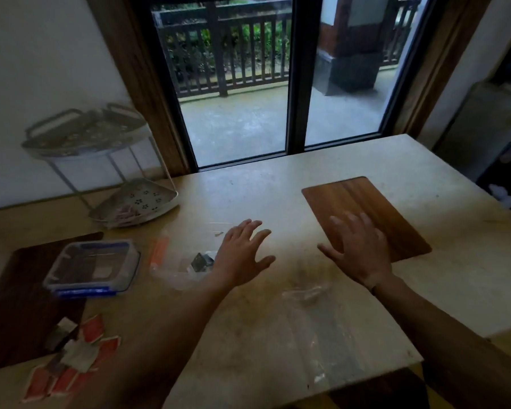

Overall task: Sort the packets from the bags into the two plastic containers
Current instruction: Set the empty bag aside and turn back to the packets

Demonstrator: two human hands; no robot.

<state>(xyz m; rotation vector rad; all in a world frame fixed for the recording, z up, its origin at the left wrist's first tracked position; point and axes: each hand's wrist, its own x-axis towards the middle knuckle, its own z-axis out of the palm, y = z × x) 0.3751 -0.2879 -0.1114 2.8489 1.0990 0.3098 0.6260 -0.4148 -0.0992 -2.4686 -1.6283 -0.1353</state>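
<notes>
Two bare hands hover over the pale table [278, 184], both with fingers spread and holding nothing. Taking the clear plastic container with blue clips [92, 267] as the landmark, the left hand [244, 255] is well to its right, palm down, and a clear bag [186, 261] holding a small dark packet [201, 261] lies between the container and that hand, just beside the heel of the hand and the wrist, not under the fingertips. An orange-edged strip [160, 249] of the bag lies on the side nearest the container. The right hand [357, 249] is farther right still, its fingers over the near edge of a light wooden board [366, 208]; whether they touch it cannot be told. Nearer the camera than the container, red and grey packets [71, 355] lie scattered, partly on a dark wooden board [12, 305] that the container also rests on. Another flattened clear bag [316, 320] lies between the forearms, apart from both hands.
</notes>
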